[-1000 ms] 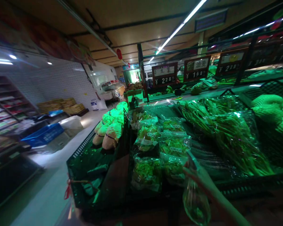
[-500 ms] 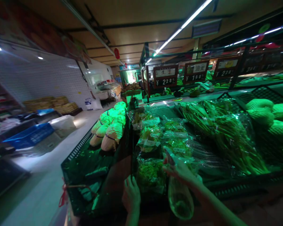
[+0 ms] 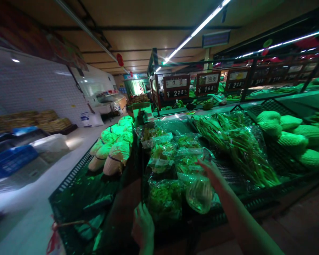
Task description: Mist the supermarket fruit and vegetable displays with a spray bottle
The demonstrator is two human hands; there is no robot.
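Note:
My right hand (image 3: 212, 173) is closed on the top of a clear plastic bag of green leaves (image 3: 199, 193), which hangs over the front of the produce shelf. My left hand (image 3: 142, 226), fingers curled, rests at the shelf's front edge beside a bagged lettuce (image 3: 164, 198). Several more bags of leafy greens (image 3: 175, 156) lie in rows behind them. Nothing shows inside the left hand.
Napa cabbages (image 3: 114, 152) fill the black crate on the left. Bundled long greens (image 3: 236, 145) and net-wrapped round produce (image 3: 289, 136) lie to the right. Price signs (image 3: 177, 88) hang behind. An aisle with a blue crate (image 3: 10, 161) runs along the left.
My right hand has carried the bag up and leftward over the shelf front. My left hand came into view at the shelf edge. The view has shifted right.

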